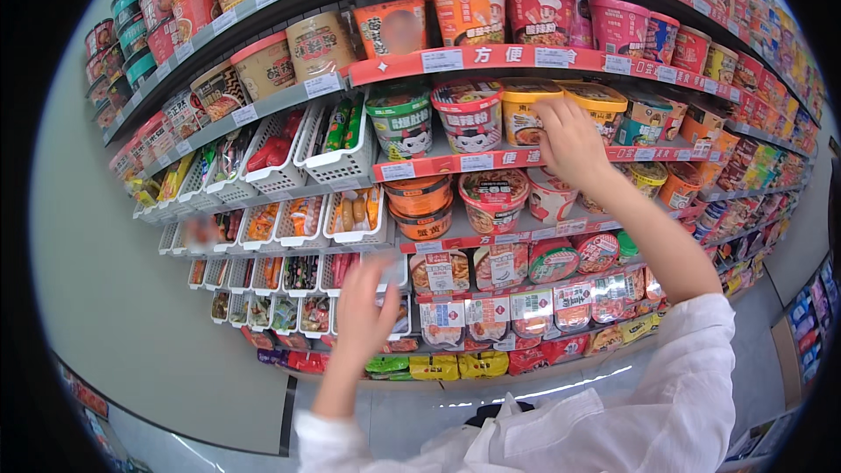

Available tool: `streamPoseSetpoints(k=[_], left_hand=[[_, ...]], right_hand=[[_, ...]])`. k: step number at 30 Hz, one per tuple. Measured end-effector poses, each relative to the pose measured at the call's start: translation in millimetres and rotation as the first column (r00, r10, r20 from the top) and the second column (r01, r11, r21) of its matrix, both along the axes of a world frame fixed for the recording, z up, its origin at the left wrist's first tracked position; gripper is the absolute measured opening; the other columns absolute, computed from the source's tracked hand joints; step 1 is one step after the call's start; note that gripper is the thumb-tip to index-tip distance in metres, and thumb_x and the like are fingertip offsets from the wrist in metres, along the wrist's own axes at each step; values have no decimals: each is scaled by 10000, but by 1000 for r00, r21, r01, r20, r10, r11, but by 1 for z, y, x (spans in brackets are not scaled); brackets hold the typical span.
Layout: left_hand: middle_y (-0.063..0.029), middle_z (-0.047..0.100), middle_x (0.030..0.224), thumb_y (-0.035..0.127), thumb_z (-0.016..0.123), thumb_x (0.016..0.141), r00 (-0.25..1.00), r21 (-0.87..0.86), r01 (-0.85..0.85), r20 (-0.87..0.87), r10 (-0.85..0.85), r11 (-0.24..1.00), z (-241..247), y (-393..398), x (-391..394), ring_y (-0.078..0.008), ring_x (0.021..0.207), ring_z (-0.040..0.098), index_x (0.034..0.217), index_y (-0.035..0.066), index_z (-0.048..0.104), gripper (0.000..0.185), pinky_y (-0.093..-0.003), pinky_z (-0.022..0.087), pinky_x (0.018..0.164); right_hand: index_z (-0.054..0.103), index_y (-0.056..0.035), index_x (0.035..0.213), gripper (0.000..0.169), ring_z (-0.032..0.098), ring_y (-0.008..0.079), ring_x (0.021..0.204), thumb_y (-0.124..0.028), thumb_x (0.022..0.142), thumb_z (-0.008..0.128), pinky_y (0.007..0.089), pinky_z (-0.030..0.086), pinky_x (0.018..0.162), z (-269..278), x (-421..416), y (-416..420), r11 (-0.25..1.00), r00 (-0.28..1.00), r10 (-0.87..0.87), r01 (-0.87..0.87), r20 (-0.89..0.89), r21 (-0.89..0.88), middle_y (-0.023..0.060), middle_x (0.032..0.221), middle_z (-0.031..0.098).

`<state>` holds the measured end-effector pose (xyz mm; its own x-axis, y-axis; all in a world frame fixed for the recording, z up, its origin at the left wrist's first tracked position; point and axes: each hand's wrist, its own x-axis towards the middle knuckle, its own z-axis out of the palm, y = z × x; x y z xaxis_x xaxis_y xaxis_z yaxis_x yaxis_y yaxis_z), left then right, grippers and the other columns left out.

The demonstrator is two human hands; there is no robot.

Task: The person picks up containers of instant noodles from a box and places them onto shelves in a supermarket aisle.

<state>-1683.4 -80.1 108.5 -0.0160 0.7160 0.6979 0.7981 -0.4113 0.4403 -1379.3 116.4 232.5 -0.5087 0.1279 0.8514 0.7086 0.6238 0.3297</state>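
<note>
My right hand [570, 139] reaches to the middle shelf, its fingers bent over the front of two yellow instant-noodle tubs, a left one [521, 119] and a right one [599, 102]. The fingertips overlap the gap between these tubs; whether they grip either is hidden. To their left stand a pink-lidded cup [468, 119] and a green-lidded cup [399, 123]. Motion blurs my left hand [368, 307], raised before the lower white plastic baskets [328, 269]. It holds nothing, and its thumb stands apart from the fingers.
Red shelf-edge strips [460, 162] with price labels run along the noodle shelves. White perforated baskets of packaged snacks [338, 157] fill the left side. Stacked orange tubs [420, 207] stand one shelf below. Bagged goods [433, 367] lie at the bottom, above the tiled floor [394, 414].
</note>
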Motion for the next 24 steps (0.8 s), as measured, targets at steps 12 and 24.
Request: streamPoseSetpoints(k=[12, 24], left_hand=[[-144, 619, 1083, -45, 564, 728, 641, 192, -169, -724, 256, 967, 160, 199, 85, -322, 980, 604, 1122, 29, 524, 403, -400, 520, 789], [-203, 592, 1155, -11, 517, 711, 702, 155, -144, -680, 211, 977, 168, 197, 95, -371, 1093, 550, 1164, 25, 534, 455, -454, 455, 906]], right_hand=[[580, -41, 925, 225, 601, 231, 818, -76, 708, 631, 317, 512, 727, 32, 25, 78, 983, 945, -183, 183, 271, 24, 85, 865, 604], [558, -39, 1134, 428, 577, 271, 974, -86, 715, 634, 385, 451, 866, 27, 60, 61, 990, 977, 136, -140, 164, 15, 112, 1003, 598]])
